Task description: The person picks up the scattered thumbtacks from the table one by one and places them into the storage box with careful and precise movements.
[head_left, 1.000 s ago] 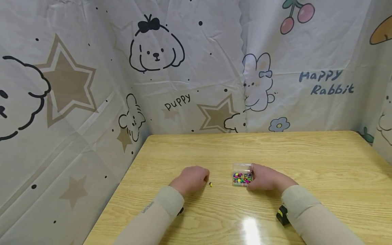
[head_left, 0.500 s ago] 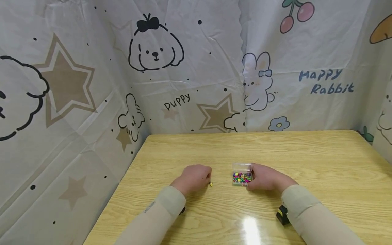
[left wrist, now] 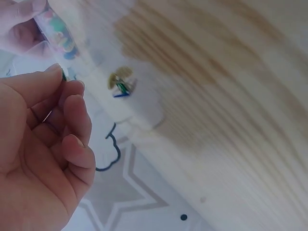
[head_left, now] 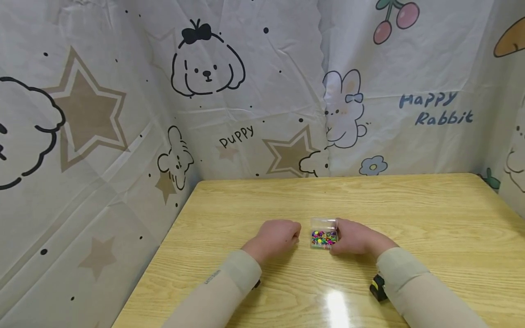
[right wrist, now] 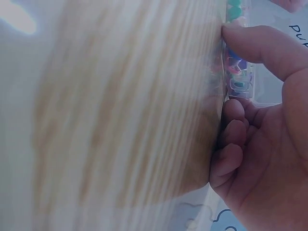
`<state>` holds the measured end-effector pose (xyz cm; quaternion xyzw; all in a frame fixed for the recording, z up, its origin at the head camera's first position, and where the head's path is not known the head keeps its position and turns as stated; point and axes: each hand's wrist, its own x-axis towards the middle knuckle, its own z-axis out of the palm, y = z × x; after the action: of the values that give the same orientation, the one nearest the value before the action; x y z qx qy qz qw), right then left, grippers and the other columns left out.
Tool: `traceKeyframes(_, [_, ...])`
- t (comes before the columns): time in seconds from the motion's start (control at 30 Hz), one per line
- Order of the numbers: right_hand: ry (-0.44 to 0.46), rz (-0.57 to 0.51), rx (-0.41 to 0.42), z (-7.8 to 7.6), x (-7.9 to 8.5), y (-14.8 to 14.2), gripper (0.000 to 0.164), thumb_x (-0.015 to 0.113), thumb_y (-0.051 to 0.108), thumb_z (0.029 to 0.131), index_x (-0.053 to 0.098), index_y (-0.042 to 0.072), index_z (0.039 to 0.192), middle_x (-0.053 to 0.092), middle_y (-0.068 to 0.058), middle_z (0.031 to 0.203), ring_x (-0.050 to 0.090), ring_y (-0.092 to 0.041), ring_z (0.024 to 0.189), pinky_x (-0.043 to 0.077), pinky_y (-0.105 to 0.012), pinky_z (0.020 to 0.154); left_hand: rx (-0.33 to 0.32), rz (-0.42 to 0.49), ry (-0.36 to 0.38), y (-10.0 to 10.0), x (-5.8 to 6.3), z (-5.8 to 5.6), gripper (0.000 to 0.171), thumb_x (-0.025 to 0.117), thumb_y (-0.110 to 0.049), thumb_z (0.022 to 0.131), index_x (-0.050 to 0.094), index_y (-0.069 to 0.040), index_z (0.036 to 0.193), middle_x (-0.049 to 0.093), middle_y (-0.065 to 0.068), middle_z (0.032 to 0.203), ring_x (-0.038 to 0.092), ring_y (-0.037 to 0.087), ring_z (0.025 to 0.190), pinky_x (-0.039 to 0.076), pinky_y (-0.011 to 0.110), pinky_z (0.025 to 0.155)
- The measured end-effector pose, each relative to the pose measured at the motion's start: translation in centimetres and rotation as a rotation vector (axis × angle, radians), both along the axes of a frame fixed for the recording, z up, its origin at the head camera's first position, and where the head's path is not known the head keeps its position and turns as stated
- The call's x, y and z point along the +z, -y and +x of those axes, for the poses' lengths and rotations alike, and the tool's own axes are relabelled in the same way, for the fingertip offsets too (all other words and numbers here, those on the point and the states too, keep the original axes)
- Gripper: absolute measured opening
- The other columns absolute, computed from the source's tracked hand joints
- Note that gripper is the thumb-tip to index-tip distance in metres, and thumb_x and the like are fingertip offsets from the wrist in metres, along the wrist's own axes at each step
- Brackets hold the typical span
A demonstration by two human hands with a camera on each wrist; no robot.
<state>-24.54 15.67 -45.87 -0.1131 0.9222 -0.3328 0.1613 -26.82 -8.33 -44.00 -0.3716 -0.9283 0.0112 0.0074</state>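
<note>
A small clear plastic box (head_left: 324, 239) of multicoloured thumbtacks stands on the table with its transparent lid (head_left: 324, 223) raised. My right hand (head_left: 354, 237) grips its right side; in the right wrist view the thumb lies along the box (right wrist: 239, 82). Just left of the box is my left hand (head_left: 279, 238), apart from it. Between its thumb and forefinger it pinches a tiny green thumbtack (left wrist: 63, 74), mostly covered by the fingertips. Several loose thumbtacks (left wrist: 121, 83), yellow, green and blue, lie on the table near the left hand, hidden behind it in the head view.
The wood-grain table (head_left: 430, 218) reaches back to a printed cloth (head_left: 246, 114) hung behind it and along both sides. A black strap device (head_left: 378, 288) sits under the right wrist. Light glares off the table's front middle.
From near the loose thumbtacks, my left hand has moved right, towards the box, and now covers them in the head view. My right hand and the box have stayed in place.
</note>
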Motion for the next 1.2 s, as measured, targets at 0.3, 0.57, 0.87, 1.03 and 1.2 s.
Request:
traceKeyframes(0.3, [-0.012, 0.000, 0.013, -0.2, -0.2, -0.1, 0.059, 0.081, 0.021, 0.067, 0.050, 0.007, 0.116, 0.058, -0.002, 0.094, 0.050, -0.017, 0.079, 0.044, -0.039, 0.077, -0.069, -0.021, -0.044, -1.9, 0.1, 0.4, 0.012, 0.063, -0.024, 0.091, 0.057, -0.024, 0.081, 0.055, -0.015, 0.070, 0.045, 0.002, 0.058, 0.042, 0.024, 0.049])
traceKeyframes(0.57, [-0.039, 0.017, 0.026, -0.2, -0.3, -0.4, 0.052, 0.080, 0.021, 0.066, 0.052, 0.010, 0.108, 0.055, -0.003, 0.084, 0.048, -0.018, 0.072, 0.042, -0.035, 0.065, -0.095, -0.036, -0.060, -4.1, 0.2, 0.4, 0.010, 0.060, -0.028, 0.094, 0.058, -0.024, 0.084, 0.053, -0.013, 0.072, 0.045, 0.004, 0.057, 0.040, 0.024, 0.046])
traceKeyframes(0.87, [-0.035, 0.036, 0.017, 0.0, -0.1, -0.3, 0.050, 0.081, 0.023, 0.066, 0.051, 0.010, 0.104, 0.052, -0.004, 0.081, 0.047, -0.018, 0.070, 0.040, -0.035, 0.062, -0.059, -0.123, -0.053, -5.3, -0.1, 0.6, 0.016, 0.053, -0.028, 0.099, 0.063, -0.022, 0.088, 0.052, -0.009, 0.070, 0.045, 0.006, 0.058, 0.042, 0.027, 0.047])
traceKeyframes(1.03, [-0.028, 0.017, 0.019, 0.0, -0.1, -0.3, 0.056, 0.081, 0.023, 0.066, 0.051, 0.009, 0.112, 0.052, -0.004, 0.083, 0.047, -0.019, 0.071, 0.040, -0.036, 0.063, -0.062, -0.155, -0.072, -5.2, 0.1, 0.7, 0.014, 0.056, -0.026, 0.097, 0.065, -0.023, 0.087, 0.055, -0.010, 0.071, 0.045, 0.005, 0.059, 0.044, 0.027, 0.049])
traceKeyframes(1.2, [-0.030, 0.011, 0.014, 0.0, -0.2, -0.3, 0.057, 0.082, 0.023, 0.066, 0.051, 0.009, 0.113, 0.053, -0.004, 0.085, 0.047, -0.018, 0.072, 0.041, -0.036, 0.065, -0.094, -0.125, -0.072, -4.4, 0.7, 1.0, 0.014, 0.060, -0.019, 0.093, 0.064, -0.024, 0.080, 0.058, -0.012, 0.071, 0.047, 0.005, 0.059, 0.045, 0.027, 0.049])
